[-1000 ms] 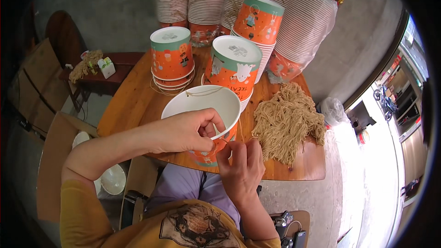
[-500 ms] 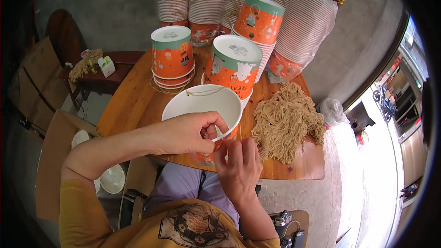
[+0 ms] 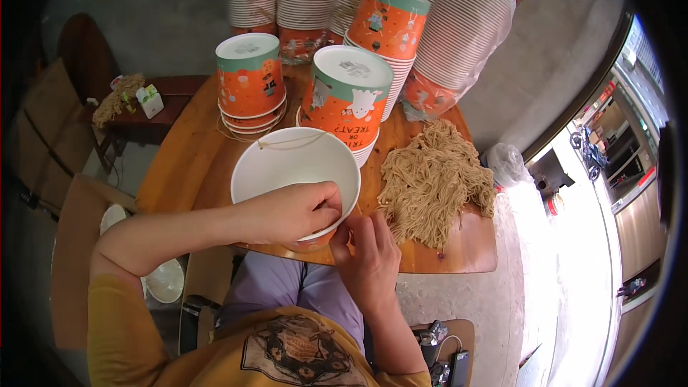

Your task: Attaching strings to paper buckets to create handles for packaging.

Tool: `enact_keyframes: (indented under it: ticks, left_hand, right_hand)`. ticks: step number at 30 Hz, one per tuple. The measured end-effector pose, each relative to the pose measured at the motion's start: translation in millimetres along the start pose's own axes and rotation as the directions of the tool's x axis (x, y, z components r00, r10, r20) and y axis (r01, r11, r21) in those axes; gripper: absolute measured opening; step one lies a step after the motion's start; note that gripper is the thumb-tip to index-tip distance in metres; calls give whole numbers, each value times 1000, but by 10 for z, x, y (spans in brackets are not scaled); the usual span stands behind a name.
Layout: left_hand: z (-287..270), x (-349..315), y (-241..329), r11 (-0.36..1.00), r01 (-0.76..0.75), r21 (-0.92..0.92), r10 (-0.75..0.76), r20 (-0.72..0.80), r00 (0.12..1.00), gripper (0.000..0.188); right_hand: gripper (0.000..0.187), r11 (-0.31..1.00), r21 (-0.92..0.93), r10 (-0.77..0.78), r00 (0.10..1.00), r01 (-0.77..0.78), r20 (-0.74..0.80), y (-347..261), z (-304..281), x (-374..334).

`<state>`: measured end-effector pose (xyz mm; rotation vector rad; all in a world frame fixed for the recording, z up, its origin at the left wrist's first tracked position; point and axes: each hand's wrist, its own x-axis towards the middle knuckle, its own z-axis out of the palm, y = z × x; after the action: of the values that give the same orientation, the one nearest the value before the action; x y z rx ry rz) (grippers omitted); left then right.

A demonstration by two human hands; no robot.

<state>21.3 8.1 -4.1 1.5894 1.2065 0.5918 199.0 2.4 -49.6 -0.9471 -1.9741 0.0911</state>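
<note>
A white-lined paper bucket [image 3: 276, 165] with an orange outside stands mouth up at the table's near edge, tilted toward me. A thin tan cord [image 3: 292, 145] loops over its far rim. My left hand [image 3: 301, 209] reaches across the mouth, its fingers curled down inside the near right wall; what they grip is hidden. Outside that same rim, my right hand [image 3: 369, 247] is closed in a pinch on what looks like the cord's thin end. To the right of the bucket lies a loose heap of tan cords [image 3: 433, 183].
Upside-down orange and green buckets [image 3: 247, 82] are stacked at the back left, with another stack [image 3: 351, 93] at centre. Tall plastic-wrapped bucket stacks [image 3: 459, 29] line the wall. A cardboard box [image 3: 79, 244] with white buckets sits at left on the floor.
My left hand has moved down deeper inside the bucket's near rim, fingers now more curled. The right hand stays pinched just outside the rim. The whole view has shifted slightly.
</note>
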Motion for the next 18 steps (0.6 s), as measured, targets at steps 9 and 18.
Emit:
enact_keyframes:
  ticks: [9, 18]
  left_hand:
    - [-37, -72, 88, 942, -139, 305, 212, -221, 952, 12]
    - [-107, 20, 16, 927, -65, -371, 28, -106, 994, 23]
  right_hand:
    - [12, 821, 488, 198, 950, -296, 242, 362, -279, 278]
    - [12, 871, 298, 211, 846, -390, 490, 195, -220, 396]
